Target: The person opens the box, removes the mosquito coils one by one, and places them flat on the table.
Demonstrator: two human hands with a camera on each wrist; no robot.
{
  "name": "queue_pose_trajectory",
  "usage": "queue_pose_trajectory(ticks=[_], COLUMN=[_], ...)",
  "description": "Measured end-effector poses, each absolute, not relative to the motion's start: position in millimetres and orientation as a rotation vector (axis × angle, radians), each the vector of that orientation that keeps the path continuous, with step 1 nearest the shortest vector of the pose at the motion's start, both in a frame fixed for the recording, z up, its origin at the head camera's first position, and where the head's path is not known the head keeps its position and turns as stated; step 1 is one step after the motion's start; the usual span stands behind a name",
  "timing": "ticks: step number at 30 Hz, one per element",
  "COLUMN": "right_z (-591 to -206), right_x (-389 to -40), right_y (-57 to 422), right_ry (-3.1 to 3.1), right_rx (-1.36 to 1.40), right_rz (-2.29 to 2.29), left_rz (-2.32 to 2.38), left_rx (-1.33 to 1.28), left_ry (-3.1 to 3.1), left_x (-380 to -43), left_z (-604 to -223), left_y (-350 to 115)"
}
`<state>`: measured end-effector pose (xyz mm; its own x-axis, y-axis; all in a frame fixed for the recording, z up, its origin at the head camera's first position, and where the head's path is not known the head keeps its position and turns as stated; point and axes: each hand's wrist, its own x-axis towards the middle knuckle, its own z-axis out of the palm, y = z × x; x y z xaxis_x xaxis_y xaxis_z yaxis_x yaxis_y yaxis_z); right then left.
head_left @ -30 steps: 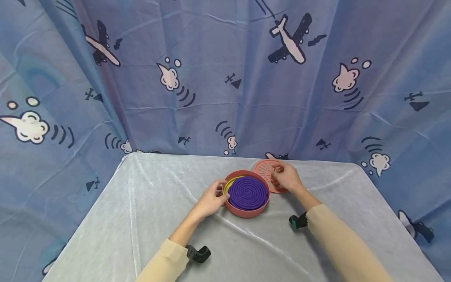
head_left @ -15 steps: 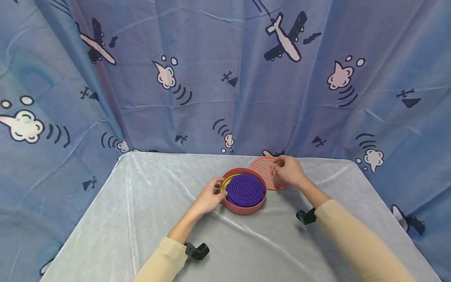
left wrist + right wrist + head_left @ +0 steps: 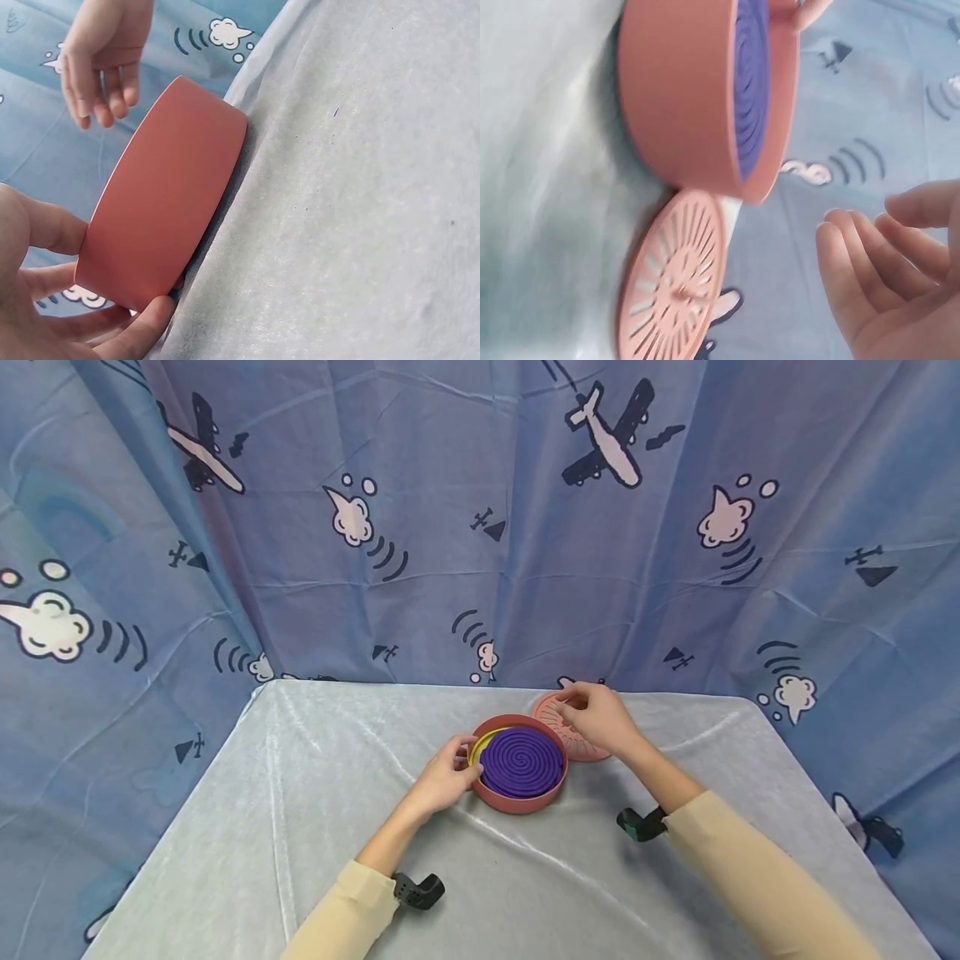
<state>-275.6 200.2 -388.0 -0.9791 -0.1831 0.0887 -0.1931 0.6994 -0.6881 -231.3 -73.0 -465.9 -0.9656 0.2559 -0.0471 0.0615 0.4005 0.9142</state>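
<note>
A round coral mosquito coil box (image 3: 517, 807) stands on the cloth, with its top uncovered. Inside lies a purple spiral mosquito coil (image 3: 522, 762), and a yellow curved edge (image 3: 482, 743) shows beside it at the left. My left hand (image 3: 439, 781) grips the box's left wall between thumb and fingers. Behind the box to the right, the slotted coral lid (image 3: 576, 745) lies flat; a small prong (image 3: 686, 294) rises from its middle in the right wrist view. Over the lid hovers my right hand (image 3: 602, 720), fingers loosely bent, holding nothing.
Pale grey cloth (image 3: 360, 718) covers the table. A blue curtain (image 3: 420, 527) printed with planes and clouds hangs along its back edge and sides. Black wrist cameras (image 3: 418, 891) sit at both sleeves.
My right hand has lifted from the lid and shifted back and left over it, so more of the lid's right side shows. My left hand stays on the box.
</note>
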Motion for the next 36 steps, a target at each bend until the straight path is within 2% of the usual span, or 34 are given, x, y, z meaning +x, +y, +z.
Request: queue_pose_trajectory(ticks=[14, 29, 36], right_z=[-413, -433, -430], right_x=[-276, -277, -275], right_y=[164, 141, 138], right_ry=[-2.906, -3.068, -3.057], right_rx=[0.568, 0.526, 0.542], right_rz=[1.087, 0.955, 0.993], left_rz=[1.628, 1.638, 1.638], left_rx=[0.3, 0.309, 0.3], left_ry=[2.468, 2.458, 2.452], left_x=[-232, -233, -234], left_z=[-468, -469, -470], left_y=[-73, -72, -73])
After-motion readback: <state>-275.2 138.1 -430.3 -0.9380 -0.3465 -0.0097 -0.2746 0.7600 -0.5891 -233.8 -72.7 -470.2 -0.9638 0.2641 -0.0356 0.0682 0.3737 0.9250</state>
